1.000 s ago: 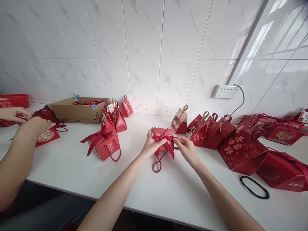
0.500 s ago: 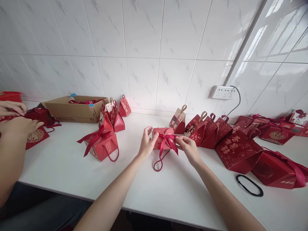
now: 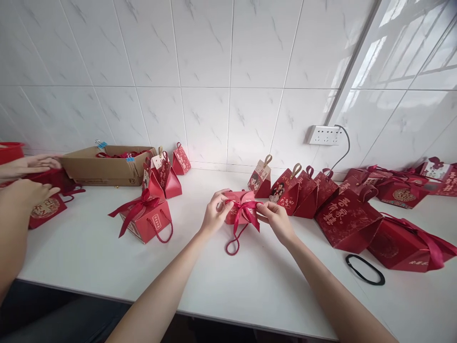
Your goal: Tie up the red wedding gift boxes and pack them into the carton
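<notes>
A small red gift box (image 3: pixel 233 196) lies on the white table in front of me, with a dark red ribbon (image 3: pixel 240 214) tied in a bow across its top. My left hand (image 3: pixel 215 213) pinches the bow's left loop between thumb and fingers. On the other side, my right hand (image 3: pixel 275 216) pinches the right loop. A twisted red cord handle (image 3: pixel 233 247) hangs from the box's near side onto the table. To the left sits another red box (image 3: pixel 145 224) with its own bow and cord handle.
Red boxes (image 3: pixel 348 219) stand in a row at right, near a black band (image 3: pixel 364 269). Back left, a cardboard carton (image 3: pixel 96 170) holds red ribbon, beside small tent-shaped boxes (image 3: pixel 172 181). A co-worker's hands (image 3: pixel 30 190) are at far left. A power strip (image 3: pixel 324 135) is on the wall.
My left fingers have closed onto the bow's left loop, and both hands now hold the loops. The co-worker's hands have shifted. The view has turned slightly.
</notes>
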A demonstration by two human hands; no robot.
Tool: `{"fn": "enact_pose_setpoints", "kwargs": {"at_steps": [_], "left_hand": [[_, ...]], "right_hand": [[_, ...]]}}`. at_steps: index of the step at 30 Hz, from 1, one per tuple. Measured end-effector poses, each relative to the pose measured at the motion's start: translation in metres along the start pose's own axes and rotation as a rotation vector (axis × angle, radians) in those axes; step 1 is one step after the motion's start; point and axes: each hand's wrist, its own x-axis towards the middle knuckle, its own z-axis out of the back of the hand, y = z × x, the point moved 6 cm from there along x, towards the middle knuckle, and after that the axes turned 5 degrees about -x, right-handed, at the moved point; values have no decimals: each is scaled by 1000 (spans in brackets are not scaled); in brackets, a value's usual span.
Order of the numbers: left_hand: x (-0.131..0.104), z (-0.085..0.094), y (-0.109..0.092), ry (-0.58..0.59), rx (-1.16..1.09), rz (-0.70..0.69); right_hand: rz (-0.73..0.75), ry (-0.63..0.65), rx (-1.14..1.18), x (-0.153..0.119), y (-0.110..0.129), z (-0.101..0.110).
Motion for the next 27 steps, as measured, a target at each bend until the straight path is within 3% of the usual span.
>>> {"fn": "enact_pose_setpoints", "kwargs": {"at_steps": [11, 19, 22, 27], "left_hand": [[2, 1, 5, -67, -96, 86], [2, 1, 5, -117, -77, 104], [3, 5, 5, -113, -80, 102], [5, 13, 7, -91, -122, 104]], "right_hand": [[8, 79, 46, 1, -1, -3], [-44, 67, 66, 2, -11, -9], [-1, 147, -46, 0, -5, -5], [189, 367, -483, -5, -3, -7]]}}
